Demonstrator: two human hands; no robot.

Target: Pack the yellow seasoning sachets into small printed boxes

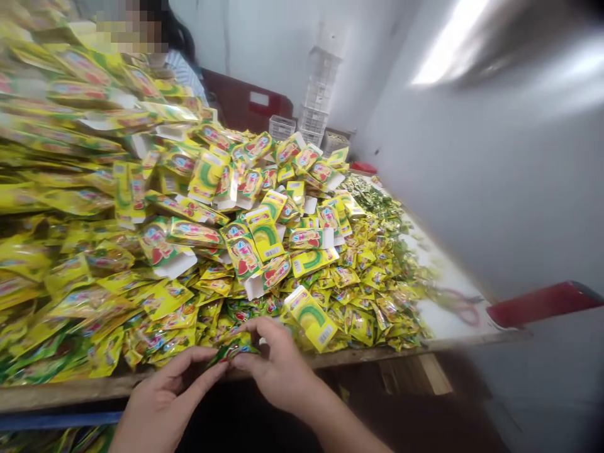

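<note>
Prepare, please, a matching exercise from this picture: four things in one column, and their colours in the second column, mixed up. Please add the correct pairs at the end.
Things:
1. Packet held by the left hand and the right hand
2. Scissors handles on the right side of the table
3. Tall crate stack at the back
4. Bar below the table edge, lower left

Colours:
A. Blue
B. Whitish
C. Green and yellow
D. Pink

Pairs: 1-C, 2-D, 3-B, 4-A
</note>
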